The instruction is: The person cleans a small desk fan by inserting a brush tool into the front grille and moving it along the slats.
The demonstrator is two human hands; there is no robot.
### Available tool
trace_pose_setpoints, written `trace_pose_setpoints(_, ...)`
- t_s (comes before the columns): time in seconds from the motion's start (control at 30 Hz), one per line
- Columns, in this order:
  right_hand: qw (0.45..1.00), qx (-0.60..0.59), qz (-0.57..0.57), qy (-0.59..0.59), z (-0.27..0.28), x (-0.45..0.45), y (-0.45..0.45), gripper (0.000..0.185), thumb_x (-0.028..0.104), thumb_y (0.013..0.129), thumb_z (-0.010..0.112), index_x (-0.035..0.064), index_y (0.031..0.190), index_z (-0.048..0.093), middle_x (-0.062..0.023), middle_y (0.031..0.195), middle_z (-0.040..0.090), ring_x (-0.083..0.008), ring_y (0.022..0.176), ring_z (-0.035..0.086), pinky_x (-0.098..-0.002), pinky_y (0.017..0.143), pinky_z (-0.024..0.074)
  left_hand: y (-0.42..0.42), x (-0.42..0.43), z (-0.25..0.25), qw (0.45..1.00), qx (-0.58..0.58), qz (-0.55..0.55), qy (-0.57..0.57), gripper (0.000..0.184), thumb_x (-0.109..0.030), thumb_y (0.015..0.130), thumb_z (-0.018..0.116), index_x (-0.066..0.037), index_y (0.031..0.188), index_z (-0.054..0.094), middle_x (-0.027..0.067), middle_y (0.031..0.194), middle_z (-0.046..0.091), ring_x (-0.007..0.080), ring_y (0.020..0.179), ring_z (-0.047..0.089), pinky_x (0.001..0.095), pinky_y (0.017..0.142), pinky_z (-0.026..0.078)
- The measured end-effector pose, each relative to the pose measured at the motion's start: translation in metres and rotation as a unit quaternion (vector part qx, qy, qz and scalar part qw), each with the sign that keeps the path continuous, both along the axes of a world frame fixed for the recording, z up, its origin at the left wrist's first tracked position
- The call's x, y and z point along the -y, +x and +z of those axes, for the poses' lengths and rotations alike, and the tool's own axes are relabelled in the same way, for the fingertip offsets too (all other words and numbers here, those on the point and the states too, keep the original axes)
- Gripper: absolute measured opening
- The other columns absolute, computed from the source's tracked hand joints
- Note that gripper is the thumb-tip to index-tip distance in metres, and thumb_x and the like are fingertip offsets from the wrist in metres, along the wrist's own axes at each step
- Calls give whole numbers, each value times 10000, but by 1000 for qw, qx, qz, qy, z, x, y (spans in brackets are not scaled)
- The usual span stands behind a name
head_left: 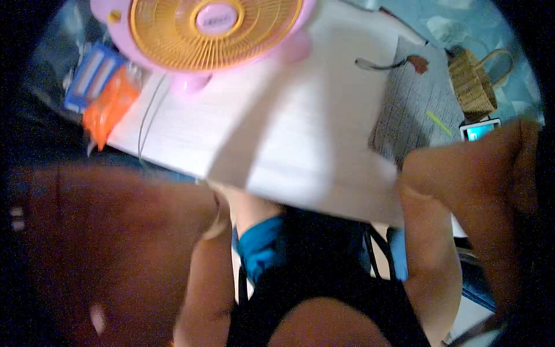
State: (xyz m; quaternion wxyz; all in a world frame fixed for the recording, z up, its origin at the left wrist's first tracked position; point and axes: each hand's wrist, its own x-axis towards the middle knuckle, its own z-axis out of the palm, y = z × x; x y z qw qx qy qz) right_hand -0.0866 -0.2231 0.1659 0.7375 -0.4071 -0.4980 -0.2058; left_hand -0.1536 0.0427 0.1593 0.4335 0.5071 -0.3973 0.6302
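Observation:
My left hand (133, 231) looms large and blurred at the left, raised close to the camera; its fingers are smeared and dark. On the right, my right hand (468, 162) is also lifted near the camera, with its fingers running out of the lit part of the view. Whether either hand grips something is hidden. Below them is a white table (289, 133). A pink fan (217, 23) with a yellow grille stands at its far left.
At the left edge lie an orange plastic packet (113, 107) and a blue-and-white box (95, 75). To the right are a grey mat (399, 104), a strap with a brown tag (417, 63), a yellow-green stick (439, 123), a woven basket (471, 87) and a lit-screen device (480, 131).

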Motion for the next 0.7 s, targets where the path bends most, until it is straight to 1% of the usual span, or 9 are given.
trace_pose_setpoints(0.1, 1000, 5, -26, 2, -5, -6, -15, 173, 89, 728, 627, 80, 842, 497, -32, 668, 518, -113, 600, 504, -241, 563, 414, -2, -3, 1, 999, 26, 3, -23, 84, -88, 827, 487, -4, 821, 478, 110, 736, 537, 154, 629, 500, 231, 582, 403)
trace_pose_setpoints(0.3, 987, -58, -150, -22, -24, -18, -14, 178, 73, 746, 619, 63, 884, 509, -49, 699, 546, -123, 621, 529, -245, 570, 436, 33, -2, -16, 995, -3, 95, -36, 72, -67, 831, 485, 2, 817, 472, 112, 718, 537, 151, 603, 505, 220, 560, 409)
trace_pose_setpoints(0.37, 970, -98, -218, -54, -36, -32, -2, 180, 68, 752, 617, 58, 899, 513, -55, 709, 555, -126, 629, 538, -246, 573, 443, 38, 9, -38, 990, -107, 51, -74, 69, -60, 833, 485, 4, 816, 470, 113, 712, 538, 150, 594, 507, 217, 553, 411)
trace_pose_setpoints(0.4, 959, -120, -247, -73, -43, -33, -6, 182, 65, 755, 615, 55, 906, 515, -58, 714, 560, -128, 632, 542, -247, 574, 446, 20, 25, -53, 965, -204, -81, -143, 66, -59, 852, 475, -1, 821, 469, 87, 721, 531, 105, 620, 493, 196, 575, 405)
trace_pose_setpoints(0.43, 947, -146, -269, -95, -51, -35, -1, 184, 62, 758, 614, 52, 913, 517, -61, 720, 565, -129, 636, 546, -247, 575, 450, 17, 25, -67, 943, -292, -91, -130, 70, -66, 868, 474, -6, 833, 471, 52, 742, 519, 75, 626, 474, 191, 573, 405)
trace_pose_setpoints(0.5, 930, -177, -282, -156, -63, -35, -3, 188, 57, 764, 612, 47, 927, 521, -66, 730, 574, -132, 643, 555, -249, 578, 457, 20, 26, -88, 915, -375, -77, -127, 57, -60, 861, 495, -17, 895, 478, 12, 734, 501, 65, 616, 465, 193, 570, 417)
trace_pose_setpoints(0.57, 910, -189, -276, -243, -80, -20, -10, 167, 117, 797, 587, 43, 946, 568, -52, 703, 575, -116, 630, 543, -248, 571, 452, 14, 34, -105, 873, -456, -101, -137, 108, -50, 857, 498, -22, 957, 469, 2, 699, 482, 62, 602, 455, 189, 564, 423)
trace_pose_setpoints(0.63, 860, -181, -263, -398, -93, -8, -12, 222, 182, 829, 549, 49, 1000, 593, -41, 699, 582, -104, 615, 535, -255, 569, 448, 15, 29, -119, 858, -498, -85, -95, 214, -88, 857, 500, -14, 1052, 455, 18, 674, 483, 77, 600, 467, 204, 548, 404)
trace_pose_setpoints(0.7, 805, -236, -187, -512, -97, -2, -19, 250, 210, 841, 522, 52, 1017, 602, -36, 659, 579, -103, 608, 530, -260, 571, 445, 12, 34, -119, 838, -535, -89, -64, 160, -55, 865, 476, -17, 1019, 502, 7, 705, 514, 56, 578, 429, 185, 541, 400)
